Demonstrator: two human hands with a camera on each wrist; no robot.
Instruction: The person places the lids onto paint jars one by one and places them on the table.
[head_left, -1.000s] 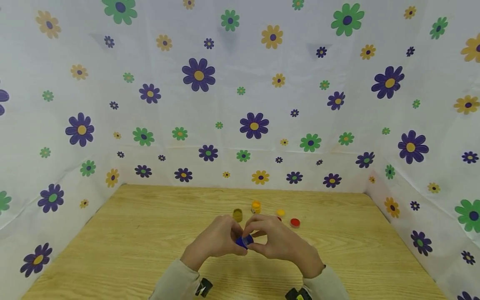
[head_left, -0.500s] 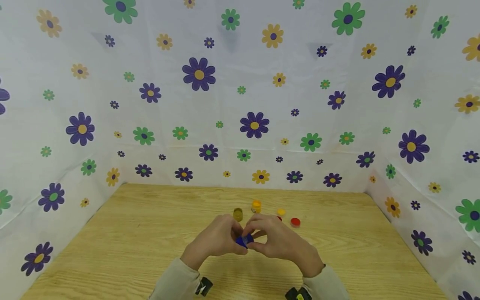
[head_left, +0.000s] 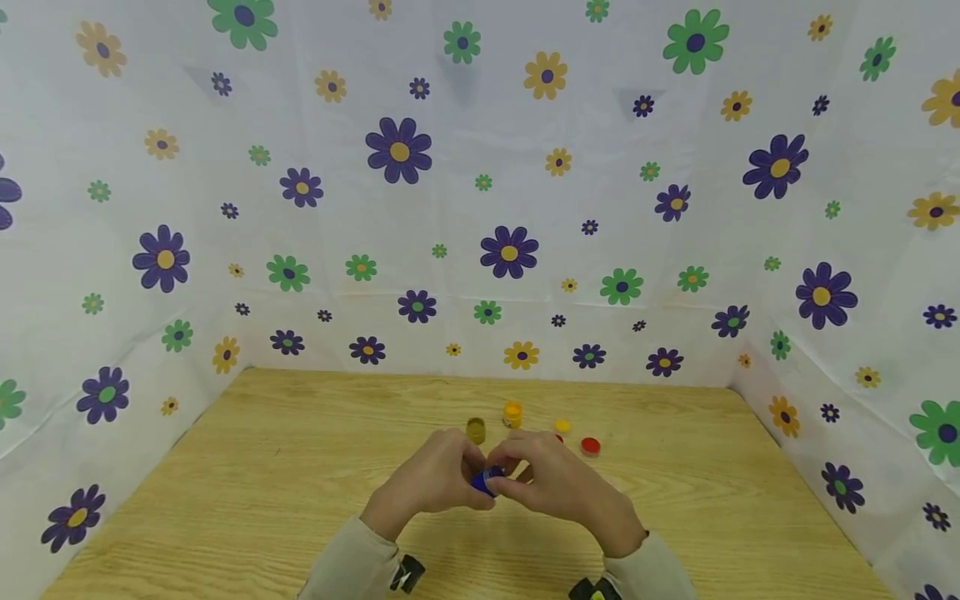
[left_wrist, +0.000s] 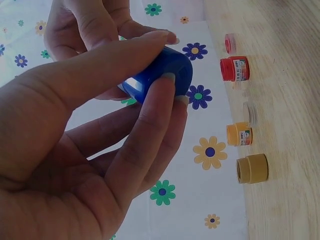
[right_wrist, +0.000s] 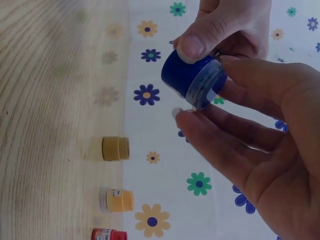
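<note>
A small blue paint jar (right_wrist: 177,72) with a clear screw lid (right_wrist: 204,89) is up between both hands, tilted, its lid toward the right hand. My left hand (head_left: 437,473) pinches the jar's body between thumb and fingers, and the blue base (left_wrist: 167,75) shows in the left wrist view. My right hand (head_left: 558,477) holds the clear lid, thumb on one side and fingertips on the other. The lid sits on the jar's mouth. In the head view, the fingers hide much of the jar.
Behind the hands stand an ochre paint jar (head_left: 476,430) and a yellow paint jar (head_left: 513,414). Right of them lie a yellow-tinted lid (head_left: 562,426) and a red-tinted lid (head_left: 591,447). A red paint jar (left_wrist: 235,69) is mostly hidden by the right hand in the head view.
The right hand's thumb and fingers have shifted on the lid, the thumb now further left over the jar. The left hand and the jars on the table stay put.
</note>
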